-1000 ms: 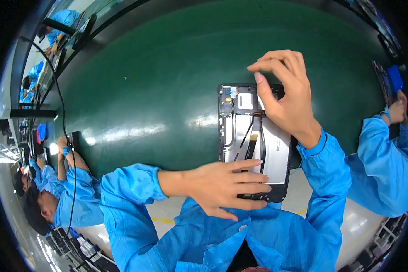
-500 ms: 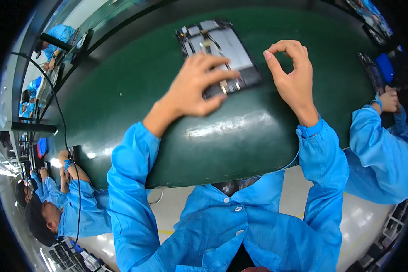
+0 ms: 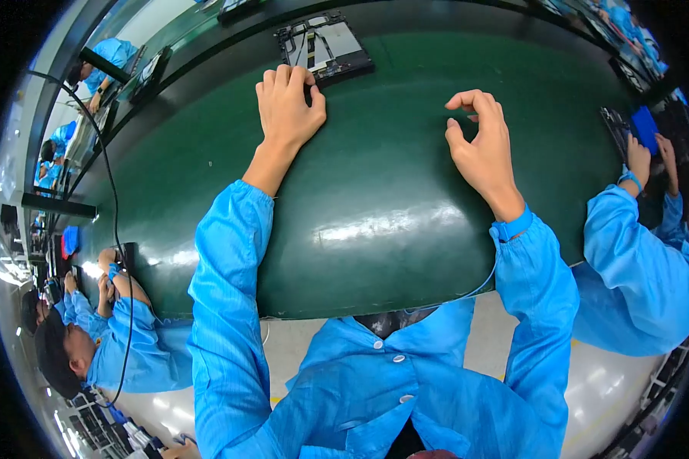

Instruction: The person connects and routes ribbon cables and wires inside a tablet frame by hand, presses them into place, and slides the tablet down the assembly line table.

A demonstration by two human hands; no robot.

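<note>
A flat tablet-like device (image 3: 343,40), its inside bared to show grey battery panels, dark boards and ribbon strips, lies at the far side of the green table mat. My left hand (image 3: 289,107) is at its near left corner, fingers bent and seeming to touch the edge. A gap shows between thumb and forefinger; the tips of the other fingers are partly hidden. Further right, my right hand (image 3: 482,145) hovers over the mat, fingers curled and thumb apart from the forefinger, with nothing in it.
The green mat (image 3: 390,268) spans the bench, with a dark strip along its far edge. A black cable (image 3: 107,168) hangs at the left. Co-workers in blue sit to the left (image 3: 138,336) and right (image 3: 628,268), the right one beside a blue object (image 3: 645,128).
The device has slid away from me and a little left. My left hand has moved the same way, from over the device to its near corner. My right hand has shifted slightly, its fingertips parting.
</note>
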